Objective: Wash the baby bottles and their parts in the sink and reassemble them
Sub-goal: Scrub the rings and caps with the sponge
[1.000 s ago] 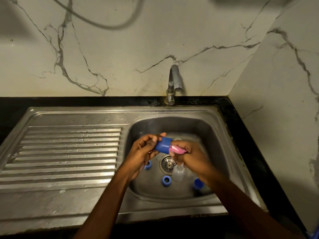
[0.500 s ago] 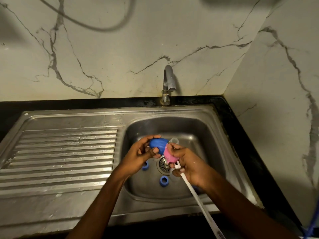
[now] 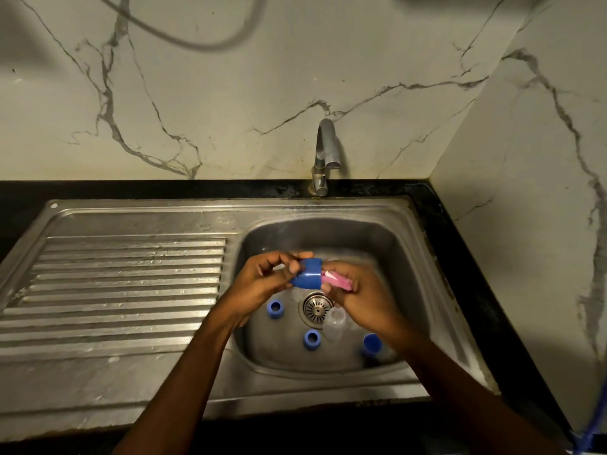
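Note:
Over the sink basin point(image 3: 404, 257), my left hand point(image 3: 262, 280) grips a blue bottle cap point(image 3: 307, 273) lying on its side, its mouth facing right. My right hand point(image 3: 364, 297) holds a pink brush head point(image 3: 336, 280) whose tip sits at the cap's mouth. On the basin floor lie two blue screw rings point(image 3: 275, 308) point(image 3: 312, 338), another blue cap point(image 3: 372, 343) and a clear bottle part point(image 3: 335, 321) beside the drain point(image 3: 317, 307). The brush's handle is hidden by my right hand.
The tap point(image 3: 325, 152) stands at the back of the basin with no water running. A ribbed steel draining board point(image 3: 124, 290) stretches to the left. Marble walls close the back and right side. A blue cord point(image 3: 591, 425) hangs at the lower right.
The cap has turned so its mouth faces right, and the pink brush head sits at its opening again. The white brush handle seen half a second ago is now out of sight.

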